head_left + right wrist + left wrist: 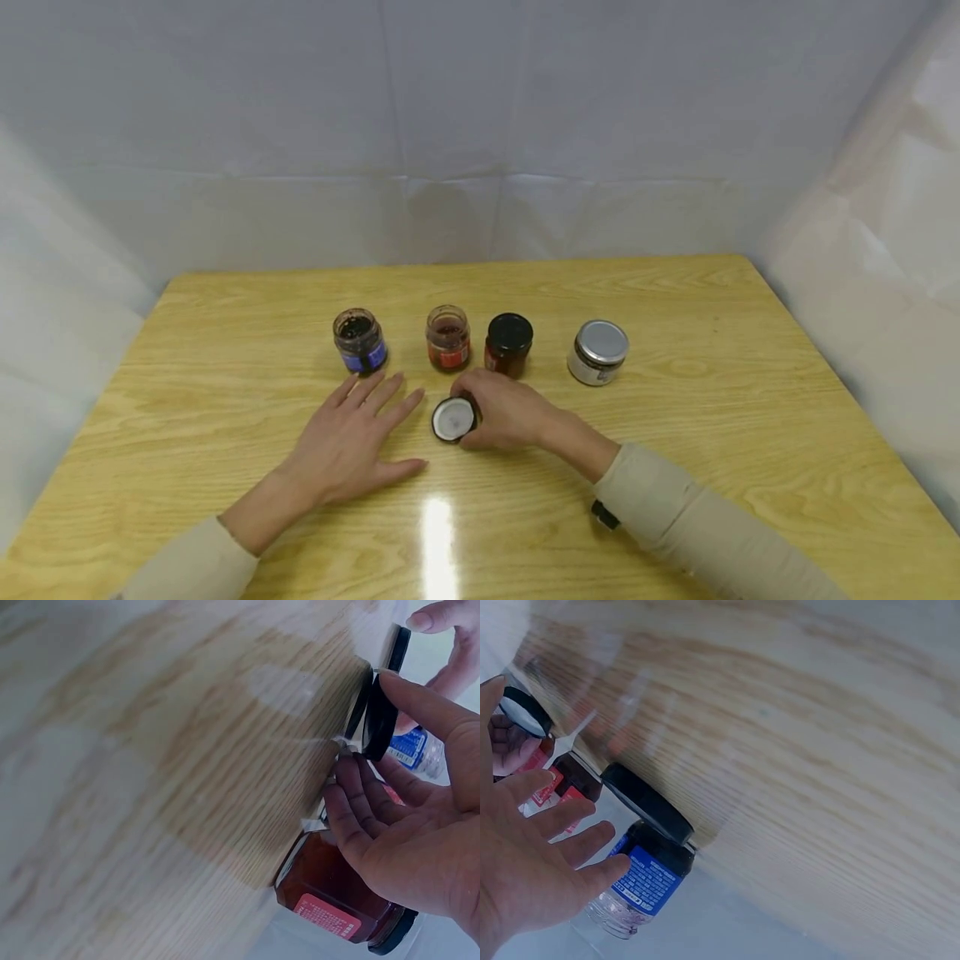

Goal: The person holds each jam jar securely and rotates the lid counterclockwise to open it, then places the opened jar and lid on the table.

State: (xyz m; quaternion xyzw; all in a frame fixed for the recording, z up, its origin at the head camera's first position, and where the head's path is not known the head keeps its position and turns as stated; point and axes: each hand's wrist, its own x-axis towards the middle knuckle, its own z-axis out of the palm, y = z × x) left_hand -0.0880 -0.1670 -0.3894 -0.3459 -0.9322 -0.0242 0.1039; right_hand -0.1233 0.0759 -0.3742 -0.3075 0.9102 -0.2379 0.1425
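Note:
My right hand (510, 410) pinches a black jar lid (453, 418) by its rim, its white inside facing up and tilted. The right wrist view shows that lid (380, 718) between thumb and fingertips, close to the tabletop. My left hand (352, 437) is spread palm down, fingers straight and holding nothing. Below it, a second black lid (646, 802) lies on the table, hidden from the head view. Just past the left fingertips stands an uncovered jar with a blue label (365, 357). An uncovered red-labelled jar (450, 354) stands beyond the pinched lid.
A dark red jar with a black lid (510, 337) stands right behind my right hand. Farther right is a pale-labelled jar with a silver lid (600, 352). A small black object (604, 515) shows beside my right sleeve. The wooden table (712, 350) ends before white sheeting.

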